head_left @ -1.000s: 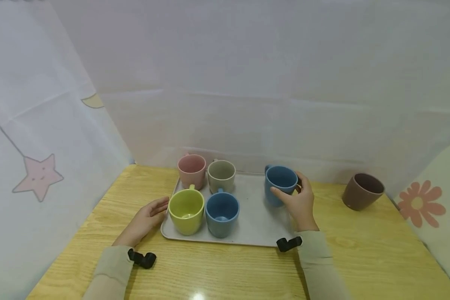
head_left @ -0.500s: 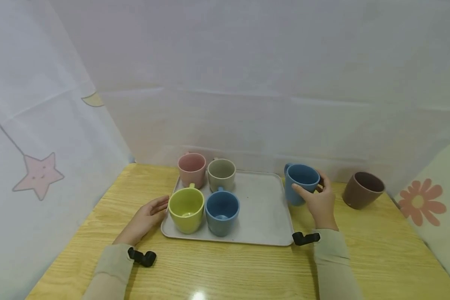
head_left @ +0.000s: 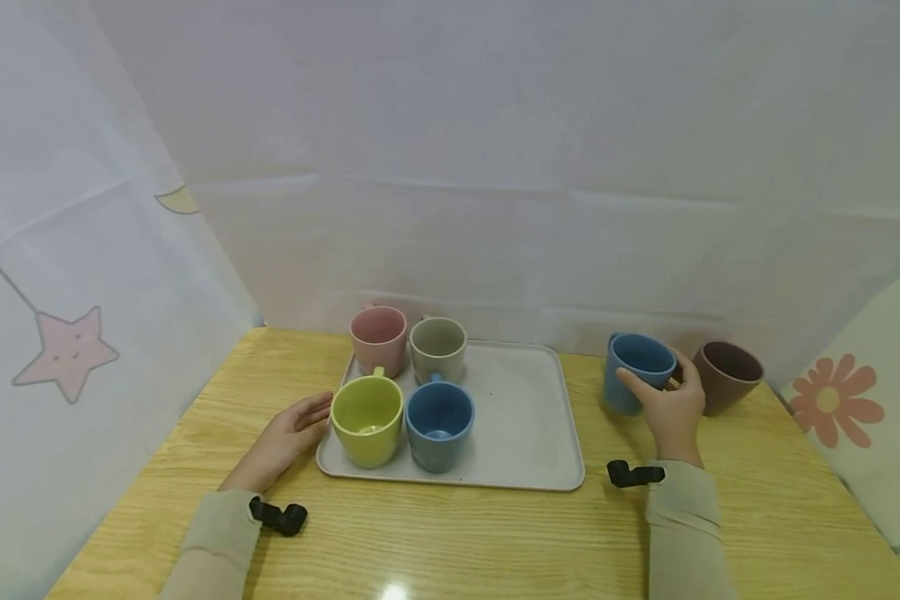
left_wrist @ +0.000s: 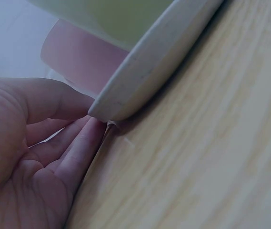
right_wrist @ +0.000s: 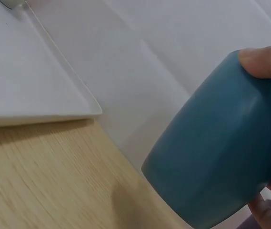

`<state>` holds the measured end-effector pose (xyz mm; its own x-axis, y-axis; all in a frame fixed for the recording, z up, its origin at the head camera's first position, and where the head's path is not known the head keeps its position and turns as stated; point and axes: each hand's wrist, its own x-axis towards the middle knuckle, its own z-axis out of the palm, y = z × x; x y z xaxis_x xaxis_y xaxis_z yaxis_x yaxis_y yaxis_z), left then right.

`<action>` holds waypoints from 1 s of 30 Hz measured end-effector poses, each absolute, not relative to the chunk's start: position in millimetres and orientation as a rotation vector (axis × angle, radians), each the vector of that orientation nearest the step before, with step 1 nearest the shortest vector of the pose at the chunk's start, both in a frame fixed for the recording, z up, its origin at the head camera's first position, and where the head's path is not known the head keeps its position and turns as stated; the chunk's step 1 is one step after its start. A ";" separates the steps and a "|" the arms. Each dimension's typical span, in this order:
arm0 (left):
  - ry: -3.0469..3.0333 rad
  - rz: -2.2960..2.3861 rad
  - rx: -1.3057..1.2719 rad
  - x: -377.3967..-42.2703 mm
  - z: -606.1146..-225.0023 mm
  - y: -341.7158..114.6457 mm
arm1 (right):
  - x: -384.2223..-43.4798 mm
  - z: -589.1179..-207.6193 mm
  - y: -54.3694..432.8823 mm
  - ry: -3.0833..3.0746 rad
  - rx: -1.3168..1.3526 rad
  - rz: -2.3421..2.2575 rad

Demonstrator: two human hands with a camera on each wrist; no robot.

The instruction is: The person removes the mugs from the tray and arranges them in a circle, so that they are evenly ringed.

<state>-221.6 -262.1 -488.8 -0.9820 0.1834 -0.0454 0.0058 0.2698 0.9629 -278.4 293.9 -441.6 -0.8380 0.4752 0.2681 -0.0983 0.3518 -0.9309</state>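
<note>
My right hand (head_left: 677, 412) grips a blue mug (head_left: 624, 390) by its rim and side, thumb near the rim and fingers round the far side. The mug hangs close over the table, right of the pale tray (head_left: 523, 425). In the right wrist view its smooth blue side (right_wrist: 216, 143) tilts, base toward the lower left. My left hand (head_left: 288, 435) lies at the tray's left edge. In the left wrist view its fingertips touch the tray's rim (left_wrist: 140, 71). Beside that hand, a yellow-green mug (head_left: 366, 435) stands on the tray.
The tray also bears a second blue mug (head_left: 439, 446), a pink mug (head_left: 378, 354) and a grey-green mug (head_left: 438, 362). A brown mug (head_left: 729, 375) stands just right of my right hand. White cloth (head_left: 450, 208) hangs behind the wooden table (head_left: 420, 550).
My right hand has carried the blue mug rightward, from over the tray's right part to over the table near the brown mug. The left hand has stayed at the tray's edge.
</note>
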 end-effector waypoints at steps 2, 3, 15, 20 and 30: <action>2.381 1.805 0.182 -221.4 -488.5 -261.9 | -278.8 -443.6 298.9 -2.096 -0.358 1.528; 2.383 1.805 0.185 -221.3 -488.1 -261.5 | -278.8 -444.4 301.2 -2.080 -0.372 1.545; 2.373 1.817 0.201 -221.7 -487.6 -260.8 | -281.4 -455.8 318.6 -1.991 -0.465 1.651; 2.371 1.811 0.195 -222.0 -487.3 -260.3 | -281.5 -460.1 322.2 -1.988 -0.490 1.661; 2.374 1.810 0.183 -221.1 -488.6 -261.6 | -281.2 -463.6 321.4 -1.986 -0.464 1.666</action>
